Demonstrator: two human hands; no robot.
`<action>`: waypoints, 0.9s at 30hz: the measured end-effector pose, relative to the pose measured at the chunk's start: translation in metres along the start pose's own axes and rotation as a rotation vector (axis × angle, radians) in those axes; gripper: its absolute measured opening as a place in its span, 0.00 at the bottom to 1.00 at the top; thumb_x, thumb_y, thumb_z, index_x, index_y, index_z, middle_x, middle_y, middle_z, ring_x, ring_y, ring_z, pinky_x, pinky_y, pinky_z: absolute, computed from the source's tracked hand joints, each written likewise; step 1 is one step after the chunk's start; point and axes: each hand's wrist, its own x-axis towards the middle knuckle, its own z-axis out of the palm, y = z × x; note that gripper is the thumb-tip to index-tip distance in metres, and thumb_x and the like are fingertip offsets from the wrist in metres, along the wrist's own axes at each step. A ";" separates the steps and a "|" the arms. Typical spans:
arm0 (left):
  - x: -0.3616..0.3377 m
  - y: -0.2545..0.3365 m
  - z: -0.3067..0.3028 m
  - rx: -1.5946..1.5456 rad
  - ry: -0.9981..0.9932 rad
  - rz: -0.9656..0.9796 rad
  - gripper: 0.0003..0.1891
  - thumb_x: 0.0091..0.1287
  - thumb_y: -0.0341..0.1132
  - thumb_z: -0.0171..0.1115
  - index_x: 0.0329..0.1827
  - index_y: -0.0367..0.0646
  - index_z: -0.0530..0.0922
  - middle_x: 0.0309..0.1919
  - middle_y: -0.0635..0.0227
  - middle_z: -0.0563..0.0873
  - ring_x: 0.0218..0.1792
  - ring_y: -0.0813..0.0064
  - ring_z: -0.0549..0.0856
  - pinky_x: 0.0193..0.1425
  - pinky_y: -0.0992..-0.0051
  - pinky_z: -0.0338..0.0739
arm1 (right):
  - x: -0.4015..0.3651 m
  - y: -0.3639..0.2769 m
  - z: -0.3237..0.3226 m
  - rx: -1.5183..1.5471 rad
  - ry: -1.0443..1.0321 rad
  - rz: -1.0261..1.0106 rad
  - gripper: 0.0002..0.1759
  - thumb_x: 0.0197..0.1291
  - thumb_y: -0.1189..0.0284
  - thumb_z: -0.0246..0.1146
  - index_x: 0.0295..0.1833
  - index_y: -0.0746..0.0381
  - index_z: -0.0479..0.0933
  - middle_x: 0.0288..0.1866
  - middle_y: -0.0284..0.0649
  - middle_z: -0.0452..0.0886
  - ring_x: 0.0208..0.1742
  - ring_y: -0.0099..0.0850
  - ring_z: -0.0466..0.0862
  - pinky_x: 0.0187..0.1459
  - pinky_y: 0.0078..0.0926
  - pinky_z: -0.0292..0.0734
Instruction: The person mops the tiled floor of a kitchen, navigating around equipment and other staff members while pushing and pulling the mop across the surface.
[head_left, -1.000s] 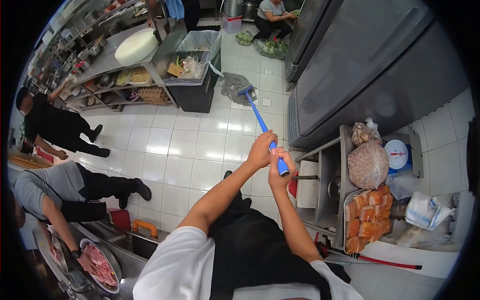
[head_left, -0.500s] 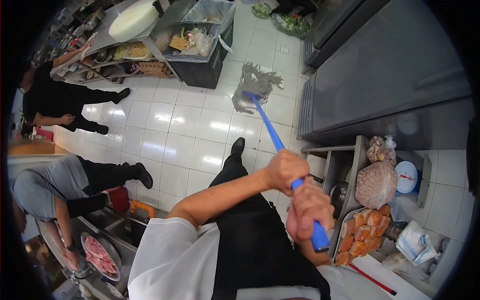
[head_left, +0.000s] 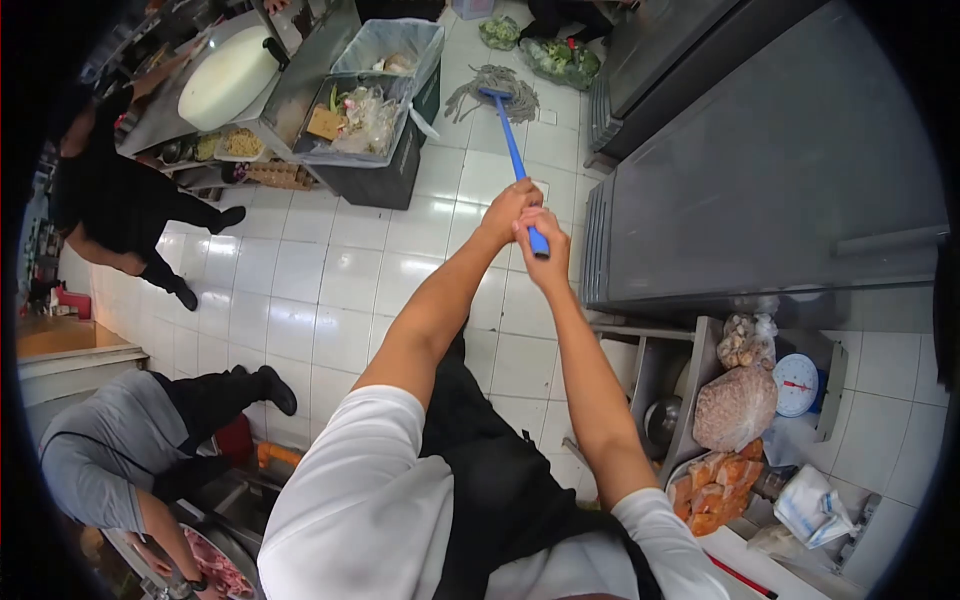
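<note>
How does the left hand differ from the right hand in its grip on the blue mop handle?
The left hand grips the blue mop handle farther along, toward the mop head; the right hand holds its very end. The left hand lies farther from the body than the right hand. Both are shut around the handle, touching each other.

The white tiled floor (head_left: 330,290) carried the grey string mop head (head_left: 492,84), a black waste bin (head_left: 385,185) near it, and bags of greens (head_left: 560,60) just beyond.
</note>
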 end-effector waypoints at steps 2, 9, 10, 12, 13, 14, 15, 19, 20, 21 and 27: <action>-0.009 0.016 0.008 0.011 0.094 0.102 0.08 0.54 0.36 0.68 0.28 0.42 0.80 0.35 0.59 0.83 0.43 0.55 0.83 0.50 0.61 0.80 | -0.012 -0.021 -0.014 -0.078 -0.019 -0.058 0.06 0.60 0.80 0.71 0.36 0.68 0.79 0.38 0.48 0.85 0.45 0.45 0.86 0.54 0.34 0.79; -0.054 0.184 0.049 -0.196 0.260 0.159 0.11 0.52 0.37 0.72 0.21 0.44 0.78 0.21 0.62 0.82 0.28 0.56 0.84 0.34 0.59 0.79 | -0.080 -0.177 -0.134 -0.199 0.015 0.073 0.05 0.60 0.78 0.72 0.34 0.64 0.82 0.37 0.40 0.88 0.44 0.36 0.88 0.67 0.45 0.71; -0.051 0.223 0.045 -0.212 0.273 0.160 0.11 0.51 0.37 0.72 0.21 0.43 0.78 0.20 0.62 0.82 0.27 0.57 0.84 0.33 0.61 0.78 | -0.083 -0.201 -0.159 -0.204 0.007 0.095 0.05 0.60 0.78 0.72 0.34 0.63 0.82 0.37 0.39 0.89 0.44 0.34 0.88 0.68 0.47 0.69; -0.036 0.312 0.016 -0.294 0.243 0.204 0.14 0.47 0.42 0.75 0.21 0.43 0.79 0.20 0.60 0.83 0.26 0.55 0.85 0.33 0.61 0.79 | -0.081 -0.246 -0.211 -0.130 0.047 0.100 0.04 0.60 0.80 0.70 0.34 0.61 0.83 0.38 0.40 0.89 0.44 0.32 0.87 0.70 0.47 0.67; -0.031 0.348 0.009 -0.310 0.202 0.186 0.15 0.45 0.43 0.75 0.21 0.43 0.80 0.20 0.59 0.83 0.25 0.54 0.85 0.32 0.60 0.80 | -0.079 -0.267 -0.231 0.001 0.116 0.095 0.04 0.59 0.79 0.70 0.33 0.64 0.83 0.35 0.40 0.88 0.43 0.32 0.86 0.68 0.47 0.70; -0.029 0.380 0.005 -0.328 0.157 0.167 0.16 0.44 0.45 0.76 0.21 0.43 0.80 0.21 0.58 0.84 0.25 0.54 0.86 0.32 0.59 0.80 | -0.077 -0.289 -0.253 0.039 0.123 0.058 0.05 0.61 0.76 0.68 0.33 0.66 0.82 0.33 0.42 0.87 0.41 0.34 0.86 0.66 0.50 0.71; -0.028 0.410 0.002 -0.378 0.140 0.150 0.16 0.46 0.44 0.75 0.21 0.42 0.79 0.21 0.57 0.83 0.24 0.52 0.85 0.30 0.57 0.79 | -0.076 -0.314 -0.264 0.111 0.163 0.006 0.06 0.63 0.75 0.65 0.34 0.63 0.79 0.28 0.39 0.83 0.35 0.33 0.84 0.59 0.47 0.76; -0.056 0.458 -0.007 -0.462 0.157 0.242 0.16 0.53 0.39 0.73 0.18 0.42 0.73 0.17 0.58 0.80 0.18 0.53 0.81 0.22 0.58 0.74 | -0.087 -0.377 -0.281 0.486 0.217 -0.096 0.10 0.67 0.71 0.63 0.34 0.60 0.70 0.20 0.34 0.73 0.25 0.25 0.76 0.43 0.29 0.78; -0.065 0.458 -0.004 -0.454 0.158 0.238 0.16 0.53 0.39 0.73 0.18 0.42 0.73 0.17 0.58 0.80 0.18 0.53 0.81 0.22 0.58 0.74 | -0.090 -0.378 -0.284 0.631 0.134 -0.206 0.12 0.68 0.70 0.63 0.33 0.59 0.68 0.19 0.33 0.70 0.20 0.22 0.73 0.37 0.24 0.77; -0.076 0.456 0.001 -0.480 0.247 0.312 0.17 0.54 0.36 0.72 0.18 0.43 0.71 0.16 0.61 0.76 0.16 0.56 0.79 0.20 0.61 0.72 | -0.098 -0.379 -0.283 0.642 0.132 -0.204 0.12 0.68 0.70 0.63 0.33 0.59 0.68 0.19 0.33 0.70 0.20 0.22 0.73 0.37 0.24 0.77; -0.100 0.406 0.005 -0.399 0.390 0.472 0.13 0.51 0.31 0.69 0.19 0.46 0.70 0.16 0.69 0.71 0.14 0.65 0.73 0.19 0.68 0.69 | -0.122 -0.368 -0.217 0.388 0.320 -0.348 0.15 0.67 0.69 0.64 0.30 0.58 0.66 0.18 0.31 0.72 0.10 0.21 0.65 0.23 0.25 0.74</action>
